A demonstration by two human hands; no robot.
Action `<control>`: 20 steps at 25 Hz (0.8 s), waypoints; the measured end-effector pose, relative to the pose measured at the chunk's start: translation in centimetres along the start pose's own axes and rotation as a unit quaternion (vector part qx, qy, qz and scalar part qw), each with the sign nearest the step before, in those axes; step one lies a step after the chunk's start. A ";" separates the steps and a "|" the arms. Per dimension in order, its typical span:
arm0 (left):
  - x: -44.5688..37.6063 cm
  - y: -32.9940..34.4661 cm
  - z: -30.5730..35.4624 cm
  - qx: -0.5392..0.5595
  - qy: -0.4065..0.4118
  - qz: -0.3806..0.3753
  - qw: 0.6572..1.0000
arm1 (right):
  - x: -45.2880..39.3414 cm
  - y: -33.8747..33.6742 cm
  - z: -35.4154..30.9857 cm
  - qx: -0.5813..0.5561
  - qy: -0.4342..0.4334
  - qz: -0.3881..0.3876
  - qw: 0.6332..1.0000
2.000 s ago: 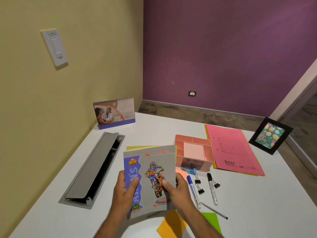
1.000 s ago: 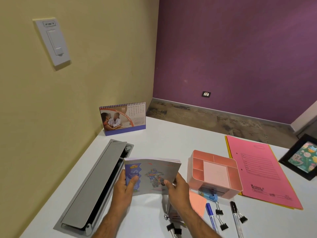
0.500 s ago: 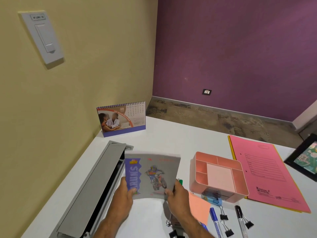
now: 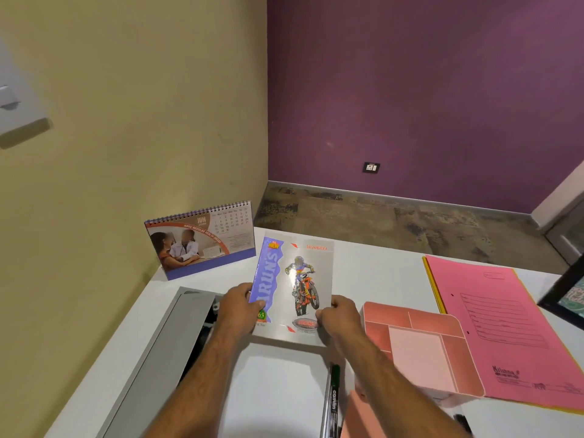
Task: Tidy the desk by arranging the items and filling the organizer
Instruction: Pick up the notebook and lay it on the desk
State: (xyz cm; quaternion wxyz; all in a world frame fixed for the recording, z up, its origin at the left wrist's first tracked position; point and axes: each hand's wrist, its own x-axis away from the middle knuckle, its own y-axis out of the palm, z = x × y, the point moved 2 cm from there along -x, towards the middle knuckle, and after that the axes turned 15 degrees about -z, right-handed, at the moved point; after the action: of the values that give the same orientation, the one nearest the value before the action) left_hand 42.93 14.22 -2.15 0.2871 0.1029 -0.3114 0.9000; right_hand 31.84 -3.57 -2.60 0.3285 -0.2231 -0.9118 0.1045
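Observation:
A grey notebook [image 4: 297, 279] with a motorbike rider on its cover lies far out on the white desk [image 4: 373, 267], just in front of the desk calendar [image 4: 202, 238]. My left hand [image 4: 238, 308] grips its near left edge and my right hand [image 4: 339, 314] pinches its near right corner. The pink compartmented organizer [image 4: 417, 346] stands to the right of my right hand, its visible compartments holding nothing. A green-capped marker [image 4: 332, 399] lies on the desk under my right forearm.
A pink file folder [image 4: 505, 324] lies flat at the right, over a yellow one. A black picture frame [image 4: 565, 295] shows at the right edge. A grey cable hatch [image 4: 164, 358] stands open along the left side. A salmon paper sheet [image 4: 357, 418] lies near the bottom.
Both hands have carried the notebook away from me toward the calendar and lowered it toward the desk. The view has shifted forward and left.

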 end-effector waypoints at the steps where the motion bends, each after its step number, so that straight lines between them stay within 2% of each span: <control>1: -1.2 0.2 0.2 -0.007 -0.006 0.000 1.000 | -1.1 -0.2 -0.3 -0.003 0.005 0.004 1.000; 8: -7.9 1.8 -1.4 -0.015 -0.045 0.016 0.999 | -7.6 0.4 -0.5 0.001 0.021 0.048 0.999; 12: -9.1 2.9 -3.0 -0.088 -0.059 0.012 0.994 | -8.5 1.1 0.6 0.049 0.035 0.061 0.996; 16: -8.8 4.0 -4.4 -0.181 -0.087 0.049 0.978 | -8.4 1.7 1.4 0.096 0.016 0.083 0.992; 20: -7.8 4.4 -4.7 -0.202 -0.078 0.075 0.973 | -7.8 1.7 1.3 0.101 0.019 0.084 0.991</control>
State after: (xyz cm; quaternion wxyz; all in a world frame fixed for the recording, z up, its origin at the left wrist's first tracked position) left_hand 46.71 10.79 -10.94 0.2086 0.0895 -0.5151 0.8265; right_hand 36.93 -5.84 -8.47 0.3569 -0.2669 -0.8681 0.2187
